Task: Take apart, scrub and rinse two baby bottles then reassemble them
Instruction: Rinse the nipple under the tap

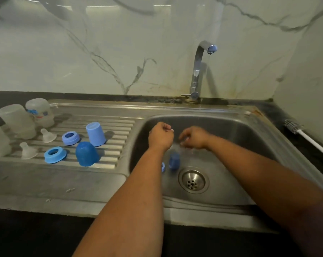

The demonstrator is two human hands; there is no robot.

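Both forearms outstretched, left hand (160, 135) fisted, right hand (193, 138) blurred, fingers curled downward.

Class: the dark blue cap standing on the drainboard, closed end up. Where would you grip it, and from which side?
Grip the dark blue cap around its flared lower wall, coming from above and the front. Its domed top tapers, so fingers might slip there; the light blue cap crowds its back.

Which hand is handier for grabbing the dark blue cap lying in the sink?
Probably the left hand: the blue cap lies just beside its forearm, while the right hand seems busy with something blurred.
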